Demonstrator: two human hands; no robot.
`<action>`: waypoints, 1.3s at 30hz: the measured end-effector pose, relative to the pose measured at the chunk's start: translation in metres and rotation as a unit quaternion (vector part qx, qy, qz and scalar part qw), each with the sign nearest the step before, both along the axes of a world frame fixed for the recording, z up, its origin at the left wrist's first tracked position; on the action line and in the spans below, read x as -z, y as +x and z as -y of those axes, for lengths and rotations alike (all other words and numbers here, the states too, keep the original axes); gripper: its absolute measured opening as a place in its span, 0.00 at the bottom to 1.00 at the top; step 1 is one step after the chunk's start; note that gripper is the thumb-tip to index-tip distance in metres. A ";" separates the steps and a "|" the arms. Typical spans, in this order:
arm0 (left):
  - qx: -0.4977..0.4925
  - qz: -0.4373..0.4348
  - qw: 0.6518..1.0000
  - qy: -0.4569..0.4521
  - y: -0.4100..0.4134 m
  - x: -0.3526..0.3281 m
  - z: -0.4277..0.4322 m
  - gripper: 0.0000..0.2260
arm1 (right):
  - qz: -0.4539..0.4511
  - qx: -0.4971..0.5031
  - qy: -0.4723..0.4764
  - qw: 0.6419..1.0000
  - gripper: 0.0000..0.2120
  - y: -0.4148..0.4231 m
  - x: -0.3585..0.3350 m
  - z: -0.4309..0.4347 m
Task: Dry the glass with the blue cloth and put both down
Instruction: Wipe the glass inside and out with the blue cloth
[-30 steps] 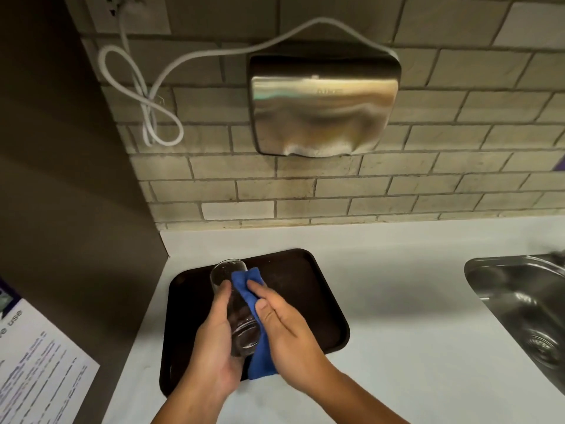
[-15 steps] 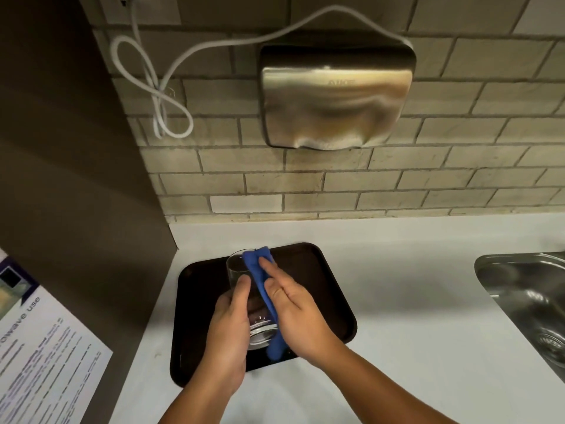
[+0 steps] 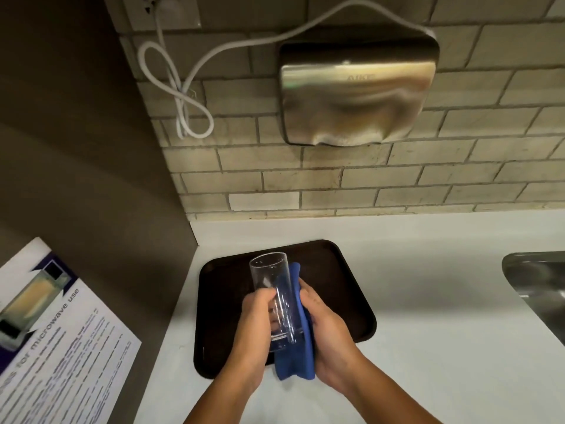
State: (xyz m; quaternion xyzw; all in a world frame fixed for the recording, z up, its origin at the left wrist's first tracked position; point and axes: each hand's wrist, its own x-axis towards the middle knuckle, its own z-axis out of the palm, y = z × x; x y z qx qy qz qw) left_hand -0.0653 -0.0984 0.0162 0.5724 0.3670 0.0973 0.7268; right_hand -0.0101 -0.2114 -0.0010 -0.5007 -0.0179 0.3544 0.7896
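Two hands up over the dark tray (image 3: 345,289) in the head view. Left hand (image 3: 255,325) has its fingers curled round the lower half of the clear glass (image 3: 275,295), gripping it, mouth tipped up and away toward the wall. Right hand (image 3: 327,335) is wrapped around the blue cloth (image 3: 301,353), pressing it flat against the glass's right side; the cloth's lower end hangs below the glass base. Droplets show near the rim. Tray sits on the white counter (image 3: 428,316), steel sink (image 3: 538,289) well off to the right, hand dryer (image 3: 357,93) on the brick wall above, printed notice (image 3: 61,347) at left.
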 end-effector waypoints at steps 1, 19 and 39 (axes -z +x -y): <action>-0.010 -0.006 1.000 -0.006 0.001 0.000 0.002 0.15 | -0.004 0.001 0.004 1.000 0.16 -0.002 0.003 0.000; 0.078 -0.020 0.995 0.065 -0.008 0.001 -0.002 0.35 | 0.017 -0.056 -0.007 0.998 0.19 0.024 -0.012 -0.003; 0.056 0.157 0.966 0.198 0.002 0.008 -0.015 0.22 | -0.202 -0.021 0.022 0.979 0.23 0.025 0.019 -0.001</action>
